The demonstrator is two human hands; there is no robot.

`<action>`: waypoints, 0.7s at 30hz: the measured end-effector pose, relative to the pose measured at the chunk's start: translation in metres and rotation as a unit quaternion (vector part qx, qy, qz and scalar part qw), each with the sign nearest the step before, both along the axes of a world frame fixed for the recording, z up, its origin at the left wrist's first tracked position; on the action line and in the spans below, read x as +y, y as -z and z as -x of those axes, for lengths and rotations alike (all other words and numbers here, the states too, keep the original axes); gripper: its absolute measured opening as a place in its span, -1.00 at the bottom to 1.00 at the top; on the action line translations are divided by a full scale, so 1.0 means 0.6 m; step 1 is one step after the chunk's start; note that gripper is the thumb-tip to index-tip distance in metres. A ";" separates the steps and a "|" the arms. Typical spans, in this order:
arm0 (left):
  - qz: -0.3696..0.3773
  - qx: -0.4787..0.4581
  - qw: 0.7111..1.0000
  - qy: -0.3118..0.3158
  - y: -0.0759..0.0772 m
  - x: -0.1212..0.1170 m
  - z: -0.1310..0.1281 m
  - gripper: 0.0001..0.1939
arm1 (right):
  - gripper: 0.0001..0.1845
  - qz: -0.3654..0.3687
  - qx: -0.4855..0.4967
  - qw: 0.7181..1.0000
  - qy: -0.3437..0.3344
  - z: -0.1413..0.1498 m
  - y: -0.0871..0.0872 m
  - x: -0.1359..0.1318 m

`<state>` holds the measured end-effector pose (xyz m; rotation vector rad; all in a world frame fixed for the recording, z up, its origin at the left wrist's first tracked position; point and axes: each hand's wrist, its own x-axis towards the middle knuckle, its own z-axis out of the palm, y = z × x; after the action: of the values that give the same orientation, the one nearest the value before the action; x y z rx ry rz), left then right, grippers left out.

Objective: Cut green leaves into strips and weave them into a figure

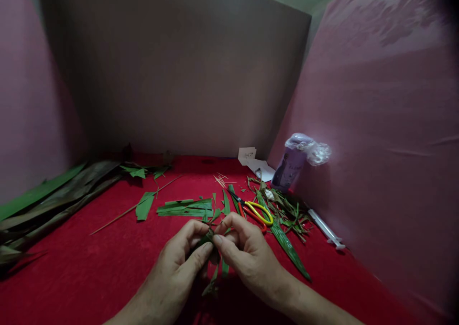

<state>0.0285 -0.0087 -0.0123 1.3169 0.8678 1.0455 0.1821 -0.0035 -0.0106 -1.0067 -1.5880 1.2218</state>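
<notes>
Left hand (182, 258): pinching folded leaf piece (209, 241).
Right hand (244, 251): pinching the same piece.
Scissors (256, 211): at 1 o'clock.

matt red cloth (107, 267), glossy leaf strips (186, 206)

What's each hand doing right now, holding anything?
Left hand: closed, pinching the folded leaf piece.
Right hand: closed, pinching the same leaf piece from the other side.
</notes>
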 end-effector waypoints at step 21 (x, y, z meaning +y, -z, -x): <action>-0.095 0.032 0.991 -0.084 0.005 -0.002 0.001 -0.97 | -0.70 0.078 0.129 0.988 -0.017 0.008 0.005 0.003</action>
<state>0.0279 -0.0099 -0.0150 1.4618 0.9583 1.2487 0.1772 -0.0016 -0.0136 -0.8804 -1.3285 1.4550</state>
